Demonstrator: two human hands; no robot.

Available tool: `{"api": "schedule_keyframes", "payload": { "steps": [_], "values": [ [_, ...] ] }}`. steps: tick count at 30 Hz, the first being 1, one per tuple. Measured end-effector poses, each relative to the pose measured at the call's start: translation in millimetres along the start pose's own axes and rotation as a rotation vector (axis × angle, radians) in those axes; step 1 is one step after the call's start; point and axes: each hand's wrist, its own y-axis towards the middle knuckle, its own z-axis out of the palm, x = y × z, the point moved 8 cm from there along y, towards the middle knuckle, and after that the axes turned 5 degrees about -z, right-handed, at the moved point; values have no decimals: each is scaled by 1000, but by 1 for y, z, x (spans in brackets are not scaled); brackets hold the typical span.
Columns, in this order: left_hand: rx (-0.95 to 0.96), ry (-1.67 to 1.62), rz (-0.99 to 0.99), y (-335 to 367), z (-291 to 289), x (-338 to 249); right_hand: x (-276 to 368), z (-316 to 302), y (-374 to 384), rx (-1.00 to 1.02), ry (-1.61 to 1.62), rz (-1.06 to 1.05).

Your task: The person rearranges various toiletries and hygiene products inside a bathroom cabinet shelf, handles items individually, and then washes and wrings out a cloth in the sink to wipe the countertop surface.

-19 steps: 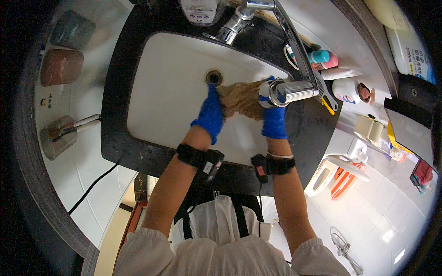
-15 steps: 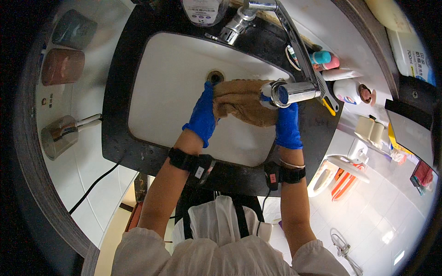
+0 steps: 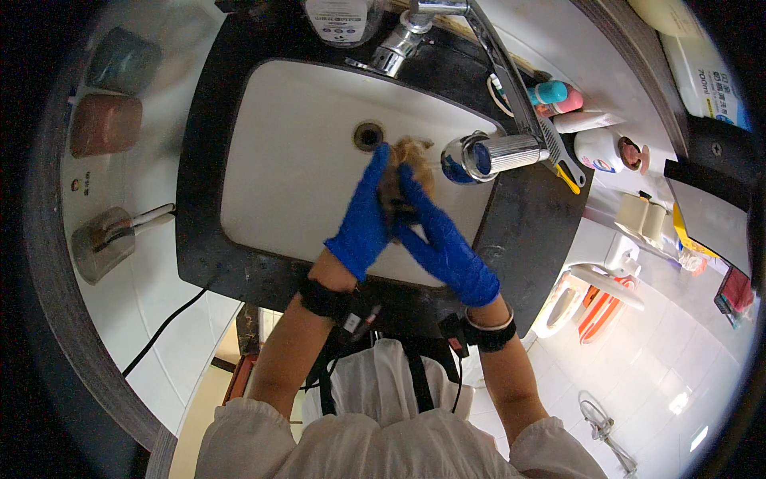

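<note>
A brown cloth (image 3: 414,166) is bunched up over the white sink basin (image 3: 279,160), pressed between my two hands, both in blue gloves. My left hand (image 3: 363,215) lies along its left side, thumb side toward the drain (image 3: 368,136). From the right, my right hand (image 3: 447,247) closes on the same bundle with its fingers pointing up and left. Most of the lower cloth is hidden by the gloves. Just right of the bundle hangs the chrome tap's spout (image 3: 479,158), apart from both hands.
The black counter (image 3: 542,231) frames the basin. Along its right side are a yellow-tipped brush (image 3: 568,172), a teal-capped bottle (image 3: 550,92) and a white pump bottle (image 3: 600,152). A clear bottle (image 3: 343,20) stands behind. At left, a cup (image 3: 104,243) holds a brush.
My right hand has moved left, away from under the spout, to meet my left hand. The cloth, stretched between the hands before, is now squeezed into a small bundle.
</note>
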Motion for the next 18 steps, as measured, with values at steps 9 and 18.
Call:
{"api": "schedule_keyframes", "payload": {
  "steps": [9, 18],
  "values": [
    [-146, 103, -39, -9, 9, -22, -65, -55, -14, -505, 548, 342],
    [-265, -190, -154, -16, -17, -12, -113, -10, 31, -350, 1099, 460]
  ]
}}
